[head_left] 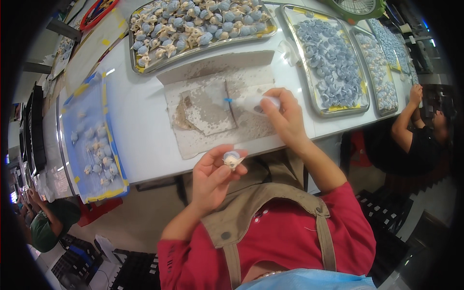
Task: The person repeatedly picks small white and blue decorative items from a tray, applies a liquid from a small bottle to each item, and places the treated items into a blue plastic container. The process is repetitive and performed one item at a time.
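Between the thumb and fingers of my left hand (pixel 209 182) is a small figurine piece (pixel 232 159), cream with pointed ears and a grey-blue cap-like part. My right hand (pixel 290 120) is wrapped round a white squeeze bottle (pixel 250 103), tilted sideways. Its thin blue nozzle points left, apart from the figurine piece. Below the bottle lies a stained, folded cardboard sheet (pixel 256 126) with dried spots and a darker crusted patch at its left. What the bottle contains does not show.
A metal tray (pixel 208 51) of cream-and-blue pieces stands behind the cardboard. On the right are a tray (pixel 333 112) of grey-blue shells and a narrower tray (pixel 360 58). A blue-lined tray (pixel 77 140) sits left. A green fan (pixel 355 9) is at the back; people work on both sides.
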`<state>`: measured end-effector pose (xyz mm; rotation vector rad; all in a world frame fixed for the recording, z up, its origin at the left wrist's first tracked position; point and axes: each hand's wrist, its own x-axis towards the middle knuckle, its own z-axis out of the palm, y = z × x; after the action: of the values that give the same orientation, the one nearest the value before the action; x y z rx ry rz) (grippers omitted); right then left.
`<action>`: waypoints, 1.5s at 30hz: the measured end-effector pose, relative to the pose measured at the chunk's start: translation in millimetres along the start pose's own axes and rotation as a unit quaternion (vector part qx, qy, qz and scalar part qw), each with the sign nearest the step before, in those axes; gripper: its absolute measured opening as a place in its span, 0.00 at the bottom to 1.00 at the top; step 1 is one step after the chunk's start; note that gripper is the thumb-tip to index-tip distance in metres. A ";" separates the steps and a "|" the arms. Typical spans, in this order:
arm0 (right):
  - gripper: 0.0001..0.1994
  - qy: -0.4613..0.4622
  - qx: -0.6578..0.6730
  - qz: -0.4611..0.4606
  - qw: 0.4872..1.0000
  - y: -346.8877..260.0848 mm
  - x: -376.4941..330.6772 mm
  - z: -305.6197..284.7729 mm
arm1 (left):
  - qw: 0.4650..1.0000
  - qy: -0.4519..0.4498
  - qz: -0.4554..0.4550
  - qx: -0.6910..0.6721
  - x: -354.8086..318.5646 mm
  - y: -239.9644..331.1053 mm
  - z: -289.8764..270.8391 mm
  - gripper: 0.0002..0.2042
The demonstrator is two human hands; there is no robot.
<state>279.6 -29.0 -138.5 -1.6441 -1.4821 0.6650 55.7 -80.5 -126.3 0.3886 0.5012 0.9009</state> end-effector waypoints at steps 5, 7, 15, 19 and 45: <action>0.05 0.132 -0.219 -0.185 0.949 27.5 34.4 -53.0 | 0.999 0.040 -0.019 0.008 3.9 0.7 -0.4 0.19; 0.07 0.148 -0.296 -0.206 0.921 45.1 51.9 -79.2 | 0.998 0.051 -0.037 0.011 6.1 -2.7 0.8 0.19; 0.10 0.123 -0.384 -0.198 0.894 58.0 79.1 -100.6 | 0.994 0.072 -0.065 0.058 6.5 -14.0 16.4 0.19; 0.08 0.174 -0.217 -0.217 0.935 50.1 75.2 -103.8 | 0.990 0.095 -0.073 0.075 10.0 -9.5 26.9 0.19; 0.14 -0.088 0.168 -0.177 0.966 -53.4 -61.9 2.8 | 0.966 0.027 0.126 0.223 -8.8 -8.9 22.9 0.22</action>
<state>237.2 -89.6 -103.5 -1.0523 -1.6315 0.8212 69.8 -95.3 -110.0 0.8535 0.7185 1.0453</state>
